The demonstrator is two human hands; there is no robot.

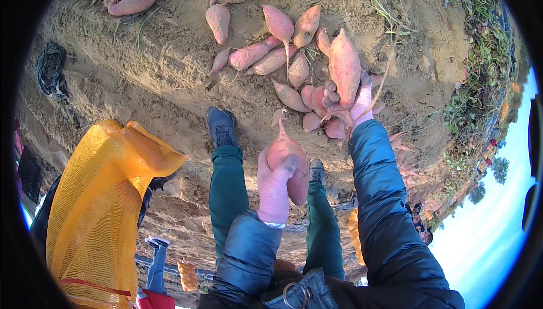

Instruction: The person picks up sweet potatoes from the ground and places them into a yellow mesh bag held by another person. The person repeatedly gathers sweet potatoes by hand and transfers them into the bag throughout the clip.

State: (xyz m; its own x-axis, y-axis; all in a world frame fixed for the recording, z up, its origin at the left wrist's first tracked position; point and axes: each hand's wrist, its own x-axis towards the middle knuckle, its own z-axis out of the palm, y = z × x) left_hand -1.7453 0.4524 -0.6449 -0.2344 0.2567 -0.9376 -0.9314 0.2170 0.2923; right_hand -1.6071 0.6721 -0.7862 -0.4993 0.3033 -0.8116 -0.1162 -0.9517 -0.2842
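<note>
Both my hands wear pale pink gloves with soiled fingertips. My left hand (274, 187) is wrapped round a plump sweet potato (297, 182) with a thin root tail pointing away from me. Farther forward and to the right, my right hand (362, 101) grips a large upright sweet potato (344, 63) near its lower end. Stems and smaller sweet potatoes crowd against that hand, and I cannot tell which are joined to it. Just left of it, several loose sweet potatoes (253, 54) lie on the soil.
A pile of sweet potatoes (133, 3) lies at the far left. An orange mesh bag (96, 201) hangs at my left, beside another person. My boots (222, 127) stand on uneven soil. Green plants (481, 77) edge the right side, and a dark bundle (51, 68) lies at left.
</note>
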